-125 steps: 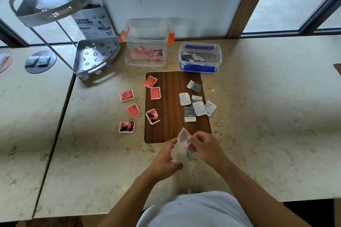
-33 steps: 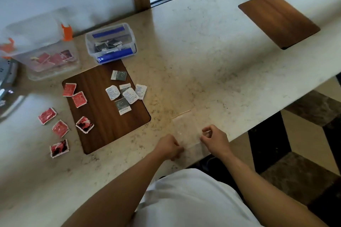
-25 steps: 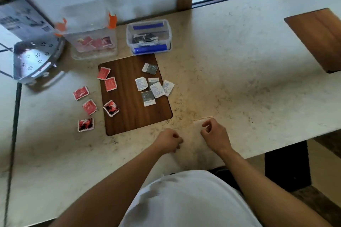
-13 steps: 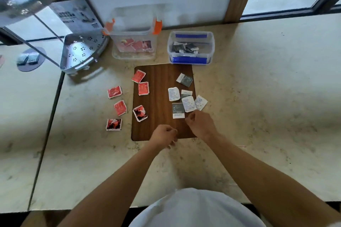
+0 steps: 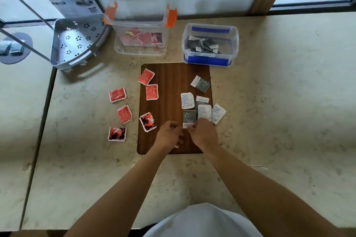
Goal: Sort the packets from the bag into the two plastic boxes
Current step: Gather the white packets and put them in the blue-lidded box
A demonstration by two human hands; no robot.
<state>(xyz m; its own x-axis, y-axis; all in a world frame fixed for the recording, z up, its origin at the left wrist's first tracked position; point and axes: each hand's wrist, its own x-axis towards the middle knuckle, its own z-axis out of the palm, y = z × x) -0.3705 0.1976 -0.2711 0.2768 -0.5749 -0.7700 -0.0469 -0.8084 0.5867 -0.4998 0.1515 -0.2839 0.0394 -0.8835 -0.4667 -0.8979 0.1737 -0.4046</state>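
Both hands sit over the near part of the dark wooden board point(image 5: 173, 102) that lies on the pale marbled stone surface point(image 5: 279, 121). The right hand point(image 5: 203, 133) is curled with its fingertips on the near edge of a grey-and-white square packet point(image 5: 189, 118); whether it has actually pinched that packet cannot be told. The left hand point(image 5: 169, 136) is loosely closed just beside it, knuckles up, and nothing can be seen in it.

Around the touched packet, a cluster of white and grey sachets point(image 5: 204, 107) overlaps at the board's right edge, one of them hanging off onto the surface. A further grey packet point(image 5: 200, 83) lies apart, nearer the far right corner of the board.

Red foil packets are spread on the left: three on the board point(image 5: 152, 92), including a darker red-and-black one point(image 5: 148, 122) near the left hand, and three more on the surface point(image 5: 117, 95) beside the board.

Beyond the board stand two clear plastic boxes, both uncovered. The taller box with orange clips point(image 5: 140, 31) holds red packets; the lower box with blue clips point(image 5: 211, 44), to its right, holds grey and white ones. A grey perforated metal corner shelf point(image 5: 77, 44) stands to the left of the boxes.
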